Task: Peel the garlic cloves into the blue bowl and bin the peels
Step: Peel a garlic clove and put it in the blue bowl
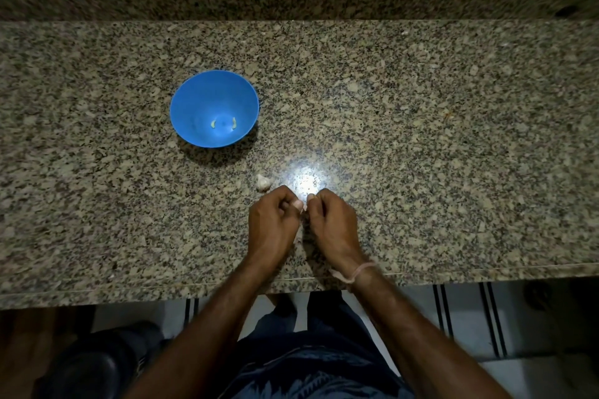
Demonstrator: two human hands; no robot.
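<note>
The clove (304, 207) I'm working on sits between my two hands, at the near middle of the counter (421, 139). I can see only a pale sliver of it between the thumbs. My left hand (274, 220) has its fingers curled in and its thumb pressed to the clove's left side. My right hand (334, 223) pinches it from the right, with the fingers folded under. Both hands grip the same small piece, knuckles nearly touching.

Just beyond my left hand, a remaining chunk of the garlic head (263, 182) lies on the stone, apart from my fingers. Further off and to the left stands the blue bowl (194, 97), upright, with two peeled cloves (213, 123) lying at its bottom, apart from each other.

I judge this to be mid-peel on a third clove, with the skin being picked loose at its tip. I can't tell how much skin is already off. The next move calls for a fingernail under the papery skin and a light pull, then a reach far-left to drop the bare clove into the bowl.

A cord wristband (363, 270) circles my right wrist. On the floor at the near left is a dark rounded shape (94, 363). I can't tell whether it is the bin.
</note>
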